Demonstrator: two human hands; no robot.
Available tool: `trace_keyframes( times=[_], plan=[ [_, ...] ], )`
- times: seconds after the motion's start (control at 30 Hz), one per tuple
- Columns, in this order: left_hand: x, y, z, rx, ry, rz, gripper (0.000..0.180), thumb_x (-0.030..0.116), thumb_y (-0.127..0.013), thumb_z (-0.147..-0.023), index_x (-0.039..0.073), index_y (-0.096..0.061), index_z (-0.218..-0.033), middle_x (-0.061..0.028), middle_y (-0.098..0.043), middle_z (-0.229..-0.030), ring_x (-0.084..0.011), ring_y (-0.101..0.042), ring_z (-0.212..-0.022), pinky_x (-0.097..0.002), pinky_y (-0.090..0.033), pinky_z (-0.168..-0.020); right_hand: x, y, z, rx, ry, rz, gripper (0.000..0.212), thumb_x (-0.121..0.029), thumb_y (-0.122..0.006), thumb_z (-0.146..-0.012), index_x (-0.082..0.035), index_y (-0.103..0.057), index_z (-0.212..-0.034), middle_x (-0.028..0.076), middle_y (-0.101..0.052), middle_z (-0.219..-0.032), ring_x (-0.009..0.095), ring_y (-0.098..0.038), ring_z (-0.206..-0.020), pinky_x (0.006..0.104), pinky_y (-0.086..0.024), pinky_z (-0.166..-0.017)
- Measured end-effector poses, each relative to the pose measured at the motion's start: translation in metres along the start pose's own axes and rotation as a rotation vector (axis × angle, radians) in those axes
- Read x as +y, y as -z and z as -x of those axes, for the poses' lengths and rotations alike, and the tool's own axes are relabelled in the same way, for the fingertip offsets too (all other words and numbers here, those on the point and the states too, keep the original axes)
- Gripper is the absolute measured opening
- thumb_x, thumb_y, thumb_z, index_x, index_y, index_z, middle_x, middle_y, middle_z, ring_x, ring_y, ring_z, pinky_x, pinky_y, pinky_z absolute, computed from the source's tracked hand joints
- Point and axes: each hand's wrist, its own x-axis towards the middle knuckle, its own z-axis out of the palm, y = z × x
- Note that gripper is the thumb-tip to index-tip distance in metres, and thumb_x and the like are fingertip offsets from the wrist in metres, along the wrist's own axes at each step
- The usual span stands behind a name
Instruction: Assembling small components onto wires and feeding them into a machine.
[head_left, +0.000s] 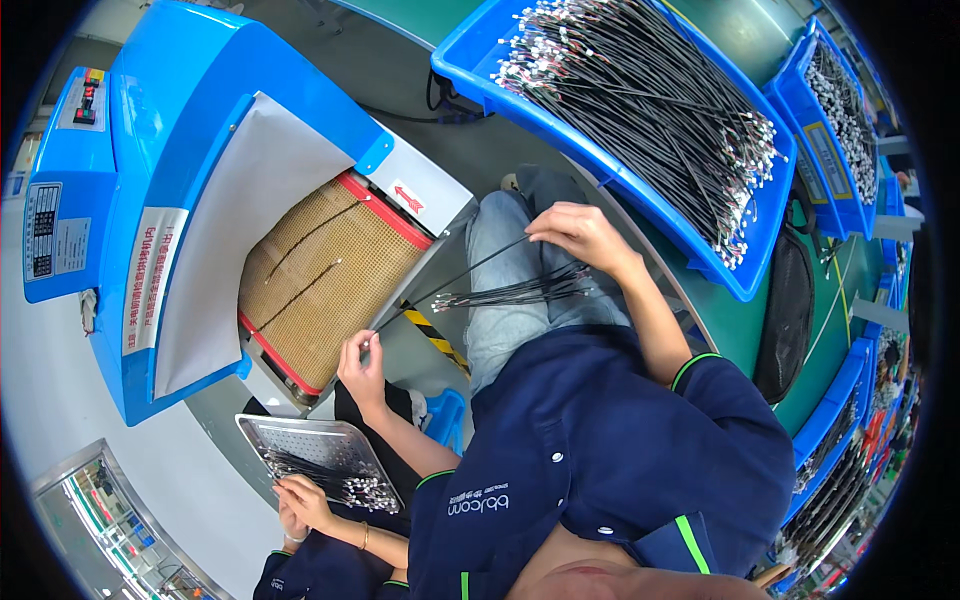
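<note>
A thin black cable (482,263) is stretched between my two hands. My left hand (362,378) pinches its lower-left end close to the conveyor belt (350,235), while the fingers of my right hand (585,238) close on the other end above my lap. A loose bundle of black cables (515,291) with small pale connectors lies across my thighs, just below the held cable. On the tan mesh belt, two separate black cables (312,243) lie slantwise. The belt has red edges and leads into a blue machine (185,110) with a white flap.
A blue bin (625,190) heaped with black cables stands at the upper right; more blue bins (825,130) line the right side. At the lower left, a co-worker's hands (305,503) are at a metal tray (330,435) of cables. A blue stool (445,418) stands nearby.
</note>
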Motion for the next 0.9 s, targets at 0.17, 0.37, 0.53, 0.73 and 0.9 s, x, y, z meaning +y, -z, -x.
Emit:
trace_keyframes(
  times=[0.17, 0.37, 0.53, 0.73, 0.9],
  plan=[
    [-0.005, -0.001, 0.002, 0.014, 0.016, 0.014, 0.007, 0.003, -0.065, -0.083, -0.002, -0.063, -0.087, -0.0078, -0.065, -0.081, -0.0160, -0.060, -0.070, -0.0272, -0.048, -0.065, 0.006, -0.001, 0.002, -0.019, -0.017, -0.035, 0.011, -0.011, -0.069, -0.081, -0.003, -0.065, -0.087, 0.008, -0.065, -0.080, 0.022, -0.061, -0.072, 0.0320, -0.049, -0.065],
    [-0.009, 0.001, 0.005, 0.029, 0.011, 0.021, 0.006, 0.003, -0.065, -0.083, -0.002, -0.063, -0.087, -0.0078, -0.065, -0.081, -0.0156, -0.060, -0.070, -0.0266, -0.047, -0.065, 0.008, -0.004, 0.003, -0.082, 0.002, -0.054, 0.011, -0.010, -0.070, -0.080, -0.002, -0.064, -0.085, 0.007, -0.062, -0.074, 0.021, -0.058, -0.067, 0.0325, -0.047, -0.060],
    [-0.013, 0.005, 0.011, 0.046, 0.026, 0.007, 0.006, 0.003, -0.065, -0.083, -0.002, -0.063, -0.087, -0.0076, -0.064, -0.080, -0.0151, -0.058, -0.069, -0.0263, -0.046, -0.063, 0.009, -0.010, 0.003, -0.138, 0.089, -0.025, 0.012, -0.010, -0.070, -0.079, -0.002, -0.063, -0.084, 0.008, -0.059, -0.072, 0.023, -0.057, -0.067, 0.0343, -0.047, -0.061],
    [-0.021, 0.000, 0.010, 0.057, 0.010, 0.025, 0.008, 0.000, -0.067, -0.079, -0.002, -0.062, -0.085, -0.0070, -0.063, -0.078, -0.0161, -0.056, -0.067, -0.0270, -0.046, -0.062, 0.007, -0.011, 0.006, -0.139, 0.158, 0.045, 0.013, -0.009, -0.071, -0.077, -0.002, -0.063, -0.083, 0.008, -0.058, -0.070, 0.025, -0.056, -0.065, 0.0350, -0.046, -0.060],
    [-0.029, 0.006, 0.015, 0.076, 0.022, 0.004, 0.008, 0.000, -0.067, -0.079, -0.002, -0.062, -0.085, -0.0067, -0.063, -0.078, -0.0158, -0.056, -0.067, -0.0272, -0.046, -0.062, 0.007, -0.024, 0.004, -0.137, 0.229, 0.113, 0.015, -0.011, -0.072, -0.077, -0.003, -0.061, -0.081, 0.007, -0.056, -0.068, 0.024, -0.055, -0.064, 0.0344, -0.046, -0.058]
  ],
)
